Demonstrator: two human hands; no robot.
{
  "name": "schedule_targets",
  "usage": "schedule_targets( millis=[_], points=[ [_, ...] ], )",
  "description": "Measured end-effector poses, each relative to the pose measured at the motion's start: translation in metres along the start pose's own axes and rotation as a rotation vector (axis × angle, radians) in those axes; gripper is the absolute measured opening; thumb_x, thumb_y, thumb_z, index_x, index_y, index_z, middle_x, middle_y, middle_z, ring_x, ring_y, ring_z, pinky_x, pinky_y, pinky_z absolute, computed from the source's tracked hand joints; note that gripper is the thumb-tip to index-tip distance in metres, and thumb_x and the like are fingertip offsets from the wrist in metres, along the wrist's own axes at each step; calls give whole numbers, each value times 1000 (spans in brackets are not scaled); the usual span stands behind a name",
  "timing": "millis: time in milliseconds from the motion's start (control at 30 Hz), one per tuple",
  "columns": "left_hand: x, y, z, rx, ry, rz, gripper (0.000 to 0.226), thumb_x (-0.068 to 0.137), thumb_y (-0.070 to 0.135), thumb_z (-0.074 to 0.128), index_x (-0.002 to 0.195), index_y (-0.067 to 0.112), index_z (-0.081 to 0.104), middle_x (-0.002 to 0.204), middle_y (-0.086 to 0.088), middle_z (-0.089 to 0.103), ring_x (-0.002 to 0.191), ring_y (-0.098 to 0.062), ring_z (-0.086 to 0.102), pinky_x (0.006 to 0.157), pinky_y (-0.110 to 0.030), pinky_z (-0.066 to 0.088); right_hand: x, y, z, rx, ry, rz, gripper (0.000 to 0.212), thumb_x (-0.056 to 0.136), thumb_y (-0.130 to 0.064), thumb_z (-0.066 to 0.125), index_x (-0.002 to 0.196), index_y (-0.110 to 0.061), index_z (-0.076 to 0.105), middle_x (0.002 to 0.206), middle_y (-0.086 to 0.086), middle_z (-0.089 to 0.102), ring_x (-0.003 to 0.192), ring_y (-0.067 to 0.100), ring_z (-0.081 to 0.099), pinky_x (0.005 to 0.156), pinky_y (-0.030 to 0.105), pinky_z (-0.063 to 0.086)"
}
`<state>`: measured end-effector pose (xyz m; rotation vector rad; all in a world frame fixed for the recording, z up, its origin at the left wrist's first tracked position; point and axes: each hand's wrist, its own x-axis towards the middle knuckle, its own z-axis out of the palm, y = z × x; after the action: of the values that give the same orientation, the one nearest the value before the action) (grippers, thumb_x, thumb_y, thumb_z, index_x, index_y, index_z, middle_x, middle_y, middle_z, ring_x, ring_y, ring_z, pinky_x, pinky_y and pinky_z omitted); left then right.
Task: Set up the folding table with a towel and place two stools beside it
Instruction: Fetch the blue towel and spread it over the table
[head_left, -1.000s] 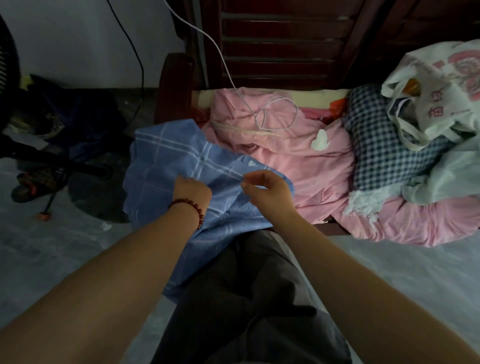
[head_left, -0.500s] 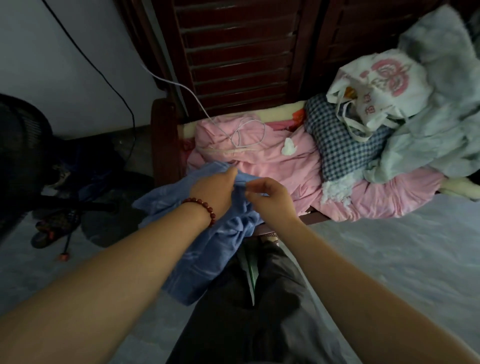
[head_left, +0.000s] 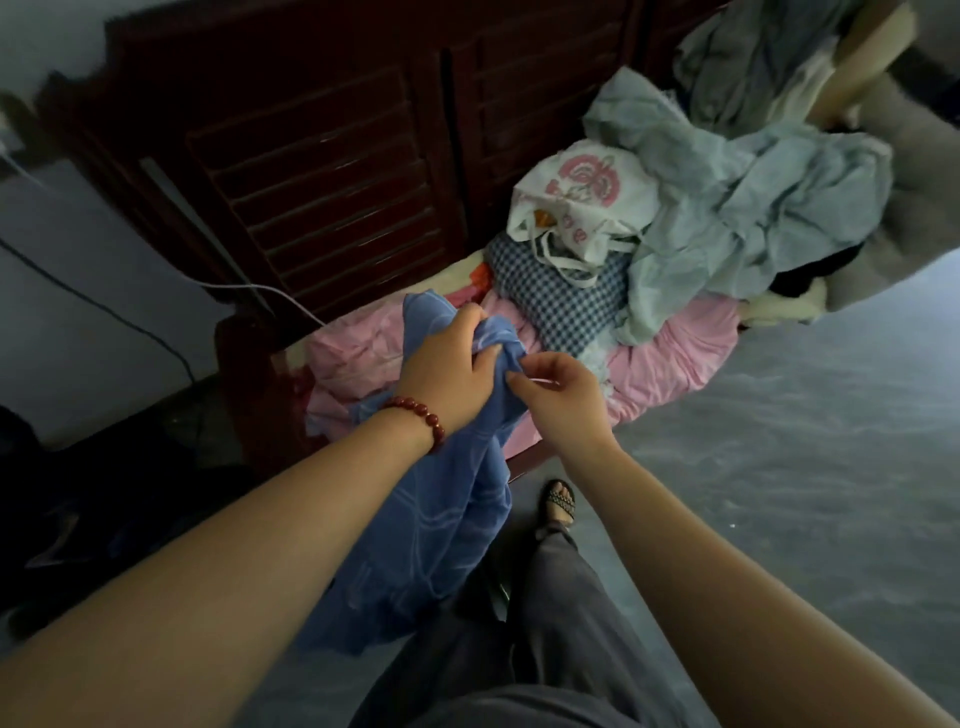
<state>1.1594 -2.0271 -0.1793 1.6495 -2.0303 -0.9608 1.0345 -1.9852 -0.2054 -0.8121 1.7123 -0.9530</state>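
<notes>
Gathering the blue towel in both hands

Bunched at its top, the blue towel with pale check lines hangs in front of the person, above the near edge of a pink-covered bed. Its lower part drapes down past the dark trousers toward the floor.

The left hand has its fingers curled tight round the gathered top of the towel. A red bead bracelet sits on that wrist. The right hand is just beside it, thumb and forefinger pinching a fold of the same bunch.

Behind the towel lies rumpled pink bedding. On it rests a blue-and-white checked pillow, with a white bag printed in pink on top and a heap of pale grey-blue cloth to the right.

A dark wooden slatted headboard rises behind the bed, and a white cable runs across its lower left. A foot in a sandal stands on the grey floor below the right forearm.
</notes>
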Motion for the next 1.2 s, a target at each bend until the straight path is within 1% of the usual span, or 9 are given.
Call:
schedule_targets(
  millis=[133, 233, 300, 433, 733, 833, 1000, 1100, 1200],
  points=[
    [16, 45, 17, -80, -37, 110, 7, 95, 20, 48, 99, 14, 48, 74, -3, 55, 68, -22, 56, 62, -38, 49, -3, -4, -44, 78, 85, 38, 5, 85, -19, 66, 87, -14, 64, 78, 1, 66, 74, 24, 66, 67, 41, 57],
    [30, 80, 37, -79, -114, 185, 3, 94, 16, 47, 93, 14, 46, 71, -6, 53, 63, -18, 52, 58, -36, 44, -1, -5, -81, 129, 164, 68, 11, 85, -19, 66, 93, -11, 65, 84, 7, 67, 73, 22, 64, 64, 40, 55],
    [39, 103, 53, -56, -149, 240, 3, 93, 13, 48, 92, 12, 45, 69, -6, 51, 58, -13, 48, 54, -31, 39, 2, -4, -107, 212, 199, 62, 9, 85, -13, 65, 92, -7, 64, 85, 11, 67, 77, 24, 63, 73, 42, 55],
    [56, 155, 92, -56, -203, 327, 6, 93, 12, 48, 89, 11, 44, 67, -3, 49, 56, -7, 44, 51, -23, 36, 10, 2, -166, 239, 272, 44, 10, 86, -10, 64, 94, -4, 67, 91, 14, 70, 86, 26, 65, 83, 41, 53],
    [88, 293, 203, -108, -364, 463, 13, 92, 10, 51, 86, 16, 41, 68, 10, 47, 62, -1, 47, 57, -12, 36, 30, 14, -321, 275, 274, -46, 16, 97, -16, 50, 103, -5, 61, 83, 1, 64, 76, 10, 59, 72, 27, 51],
    [101, 340, 241, -156, -346, 484, 19, 91, 10, 55, 81, 21, 42, 69, 11, 49, 63, 1, 48, 59, -6, 36, 39, 16, -382, 322, 283, -42, 17, 97, -19, 50, 102, -8, 61, 87, 4, 64, 81, 13, 59, 76, 31, 52],
    [120, 421, 297, -252, -323, 504, 8, 91, 14, 56, 87, 12, 50, 73, 10, 52, 69, 0, 50, 67, -9, 39, 45, 28, -475, 431, 381, -73, 25, 90, -22, 62, 111, -7, 59, 105, 13, 66, 97, 24, 63, 89, 42, 51],
    [120, 461, 330, -249, -361, 528, 11, 91, 16, 57, 87, 13, 47, 74, 9, 52, 70, 0, 51, 66, -7, 40, 42, 38, -514, 430, 462, -50, 38, 85, -22, 69, 115, -5, 56, 108, 11, 67, 100, 21, 65, 85, 32, 54],
    [124, 490, 363, -210, -449, 571, 12, 91, 16, 57, 90, 7, 49, 82, -7, 59, 78, -16, 58, 74, -22, 46, 42, 47, -546, 372, 542, -26, 31, 83, -22, 70, 106, -6, 58, 92, 5, 67, 83, 13, 65, 70, 21, 53]
  ],
)
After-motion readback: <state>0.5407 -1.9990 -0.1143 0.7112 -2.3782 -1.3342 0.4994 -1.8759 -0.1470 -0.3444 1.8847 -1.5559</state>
